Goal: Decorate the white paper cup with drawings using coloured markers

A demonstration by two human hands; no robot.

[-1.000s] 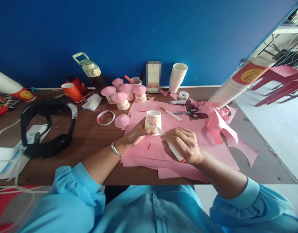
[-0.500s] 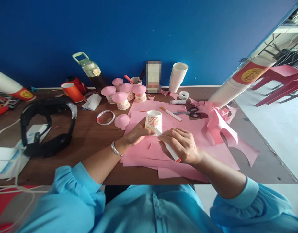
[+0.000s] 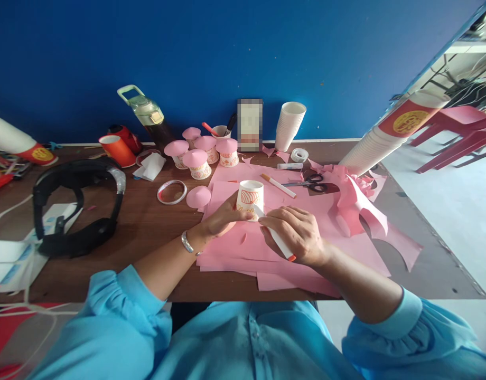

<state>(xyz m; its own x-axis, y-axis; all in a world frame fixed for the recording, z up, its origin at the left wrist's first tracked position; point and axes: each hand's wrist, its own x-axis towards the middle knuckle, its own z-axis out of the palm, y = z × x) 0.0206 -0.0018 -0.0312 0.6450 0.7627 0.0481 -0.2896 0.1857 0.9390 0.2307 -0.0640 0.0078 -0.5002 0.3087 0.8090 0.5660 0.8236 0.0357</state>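
Note:
My left hand (image 3: 223, 216) is wrapped around the left side of a white paper cup (image 3: 251, 196), which has orange line drawings on its wall. In my right hand (image 3: 294, 232) is a white marker (image 3: 281, 244) with an orange end, its tip at the lower right of the cup's wall. Beneath both hands lie pink paper sheets (image 3: 235, 248). Another white marker (image 3: 280, 186) rests on the sheets behind the cup. To the left, a pink paper cone (image 3: 198, 197) lies by the sheets, and several decorated cups with pink cone tops (image 3: 198, 164) stand behind it.
Scissors (image 3: 306, 183) and pink scraps (image 3: 357, 200) lie to the right. Cup stacks stand at the back (image 3: 290, 126) and right (image 3: 389, 132). A tape roll (image 3: 171, 192), a bottle (image 3: 148, 113), an orange cup (image 3: 117, 151) and a black headband-like device (image 3: 78, 245) are on the left.
The marker in my right hand has shifted very slightly at the cup's wall. My left hand and the cup stay almost in place.

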